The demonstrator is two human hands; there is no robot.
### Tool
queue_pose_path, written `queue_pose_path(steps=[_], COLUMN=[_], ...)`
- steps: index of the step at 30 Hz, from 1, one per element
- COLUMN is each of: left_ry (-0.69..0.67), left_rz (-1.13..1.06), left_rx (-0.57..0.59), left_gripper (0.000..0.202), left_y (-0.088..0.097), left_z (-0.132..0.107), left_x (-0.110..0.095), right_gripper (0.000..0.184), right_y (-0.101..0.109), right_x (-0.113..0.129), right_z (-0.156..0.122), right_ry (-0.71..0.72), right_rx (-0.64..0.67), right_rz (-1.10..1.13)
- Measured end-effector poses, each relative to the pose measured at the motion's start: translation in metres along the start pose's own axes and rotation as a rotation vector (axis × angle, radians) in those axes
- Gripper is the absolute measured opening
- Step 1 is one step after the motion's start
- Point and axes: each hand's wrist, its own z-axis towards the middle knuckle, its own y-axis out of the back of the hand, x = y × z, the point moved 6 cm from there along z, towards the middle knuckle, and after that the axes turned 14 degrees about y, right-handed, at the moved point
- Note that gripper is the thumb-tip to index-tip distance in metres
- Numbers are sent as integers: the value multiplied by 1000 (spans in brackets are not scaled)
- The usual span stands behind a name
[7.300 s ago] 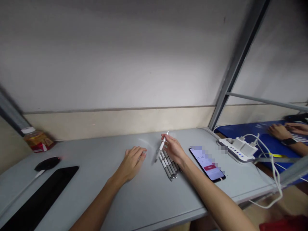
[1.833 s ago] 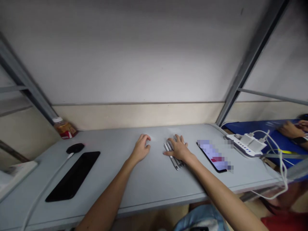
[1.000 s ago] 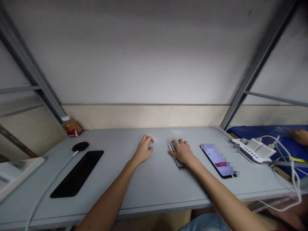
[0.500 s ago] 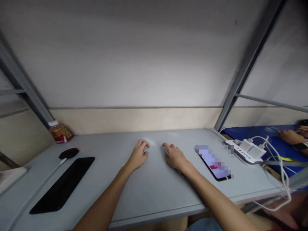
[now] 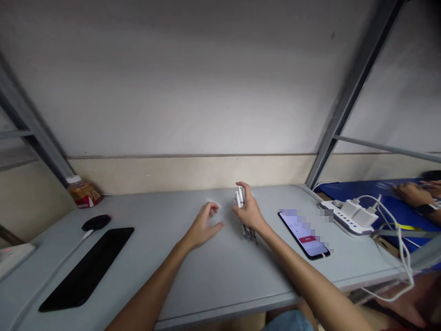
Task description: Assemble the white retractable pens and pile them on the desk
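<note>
The right hand [image 5: 251, 214] is clamped around a bundle of pens [image 5: 239, 197] over the desk [image 5: 206, 280], left of the phone [image 5: 303, 233]; the left hand [image 5: 201, 227], thumb and fingers apart, is near their left.

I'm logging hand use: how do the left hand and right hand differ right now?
The right hand is closed around a bunch of pens; the left hand holds nothing visible. The left hand's thumb stands apart from its curled fingers, whereas the right hand's thumb is against the pens. Both are bare, over the grey desk.
</note>
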Motion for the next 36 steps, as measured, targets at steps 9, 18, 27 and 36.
queue_pose_path(steps=[9,18,27,36], left_ry=[172,-4,42,-13], left_rz=[-533,-396,-322,-239], left_rx=[352,66,108,49], left_gripper=[71,46,36,35], left_y=[-35,-27,-25,-25], left_z=[-8,3,-2,-3], left_x=[-5,-15,-16,-15], right_gripper=[76,76,28,58], right_y=[-42,-49,-41,-40], right_x=[39,42,47,48], right_z=[12,3,6,5], right_ry=[273,312,391,353], right_rx=[-185,-217,-209,-263], right_rz=[427,519,332,397])
